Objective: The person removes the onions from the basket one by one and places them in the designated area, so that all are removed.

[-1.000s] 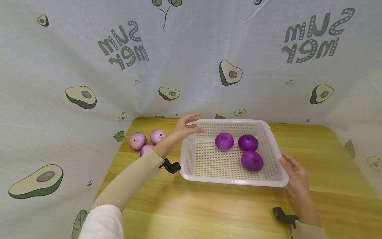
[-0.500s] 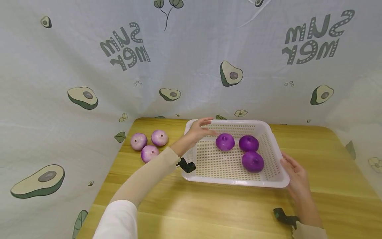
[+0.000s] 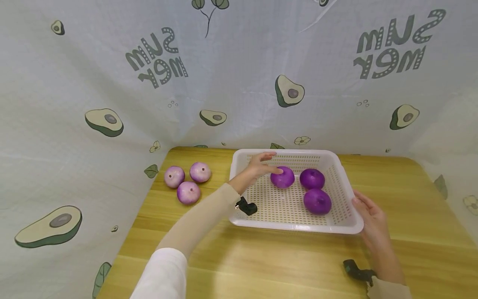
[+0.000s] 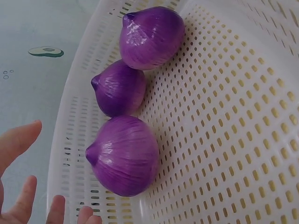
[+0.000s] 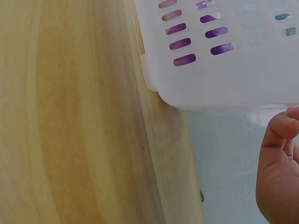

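Note:
A white plastic basket with slotted walls stands on the table, holding three glossy purple onions. My left hand reaches over its left side, fingers spread, the thumb at the leftmost purple onion in the head view. In the left wrist view, that onion lies beside the fingertips, with nothing gripped. The other two are a far onion and a near onion. My right hand holds the basket's right rim; its fingers look curled there, partly out of frame.
Three paler purple-white onions, one of them nearest the basket, sit together on the wooden table left of the basket. A white curtain printed with avocados hangs behind and beside the table.
My left hand has moved right, from the basket's left rim to the leftmost purple onion. The pale onions stand uncovered by the arm now. My right hand stays at the rim.

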Motion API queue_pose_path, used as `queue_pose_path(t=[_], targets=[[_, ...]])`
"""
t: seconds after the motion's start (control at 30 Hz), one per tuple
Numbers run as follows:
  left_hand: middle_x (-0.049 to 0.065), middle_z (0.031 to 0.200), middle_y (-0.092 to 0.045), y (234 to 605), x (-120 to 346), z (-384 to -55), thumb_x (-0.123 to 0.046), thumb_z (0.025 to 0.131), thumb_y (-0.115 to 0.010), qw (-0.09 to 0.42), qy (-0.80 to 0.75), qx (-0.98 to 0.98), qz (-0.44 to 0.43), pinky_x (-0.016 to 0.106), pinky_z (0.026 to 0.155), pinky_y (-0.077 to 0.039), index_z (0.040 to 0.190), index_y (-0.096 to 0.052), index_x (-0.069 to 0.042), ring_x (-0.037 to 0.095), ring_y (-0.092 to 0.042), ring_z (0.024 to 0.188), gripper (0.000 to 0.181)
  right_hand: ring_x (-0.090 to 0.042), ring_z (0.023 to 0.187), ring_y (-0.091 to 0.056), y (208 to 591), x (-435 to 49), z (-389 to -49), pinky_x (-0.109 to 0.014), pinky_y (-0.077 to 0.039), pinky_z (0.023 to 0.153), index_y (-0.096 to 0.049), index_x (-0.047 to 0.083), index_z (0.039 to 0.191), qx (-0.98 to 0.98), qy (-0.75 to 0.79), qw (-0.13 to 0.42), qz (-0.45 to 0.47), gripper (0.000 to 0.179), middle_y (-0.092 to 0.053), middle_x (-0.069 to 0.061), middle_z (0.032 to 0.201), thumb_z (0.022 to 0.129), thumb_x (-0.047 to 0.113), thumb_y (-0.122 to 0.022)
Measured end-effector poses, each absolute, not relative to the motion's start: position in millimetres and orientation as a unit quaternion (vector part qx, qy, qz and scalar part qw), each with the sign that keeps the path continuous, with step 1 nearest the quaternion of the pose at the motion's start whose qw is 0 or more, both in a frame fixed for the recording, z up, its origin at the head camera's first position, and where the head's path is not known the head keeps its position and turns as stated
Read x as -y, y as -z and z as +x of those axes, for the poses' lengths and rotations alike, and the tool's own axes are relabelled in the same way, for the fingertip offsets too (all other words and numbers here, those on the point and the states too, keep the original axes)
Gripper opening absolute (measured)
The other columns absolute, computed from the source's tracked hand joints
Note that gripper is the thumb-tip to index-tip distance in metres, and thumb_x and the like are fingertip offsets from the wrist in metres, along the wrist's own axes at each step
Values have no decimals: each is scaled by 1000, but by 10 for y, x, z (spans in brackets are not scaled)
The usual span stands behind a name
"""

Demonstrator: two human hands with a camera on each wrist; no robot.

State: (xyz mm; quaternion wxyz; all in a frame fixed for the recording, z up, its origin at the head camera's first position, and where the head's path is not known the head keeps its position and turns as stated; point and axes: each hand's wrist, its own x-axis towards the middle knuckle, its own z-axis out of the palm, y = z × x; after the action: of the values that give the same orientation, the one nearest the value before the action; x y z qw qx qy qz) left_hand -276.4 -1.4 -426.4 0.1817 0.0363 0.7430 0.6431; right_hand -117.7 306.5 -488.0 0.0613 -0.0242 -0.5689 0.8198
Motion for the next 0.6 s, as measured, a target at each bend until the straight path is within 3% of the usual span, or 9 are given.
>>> queue_pose_path(t=[0.23,0.6], targets=[[14,147,-48,4380,-76,-2776,0,73,-87,188,-640,-744,26,49,110,-38,138,-59,-13,33,-44,135,72,-10,93,-70,4890,-3062,-1178,-27,-59,71,-68,17,128,568,-821,63,-22,34,-72,5,109,104,4,-49],[12,140,-54,4492,-182,-2806,1,72,-87,168,-623,-764,7,41,103,-46,131,-65,-14,31,-54,123,65,-11,93,-70,4890,-3070,-1190,-29,-59,71,-67,16,129,570,-819,61,-14,33,-71,3,109,104,4,-49]])
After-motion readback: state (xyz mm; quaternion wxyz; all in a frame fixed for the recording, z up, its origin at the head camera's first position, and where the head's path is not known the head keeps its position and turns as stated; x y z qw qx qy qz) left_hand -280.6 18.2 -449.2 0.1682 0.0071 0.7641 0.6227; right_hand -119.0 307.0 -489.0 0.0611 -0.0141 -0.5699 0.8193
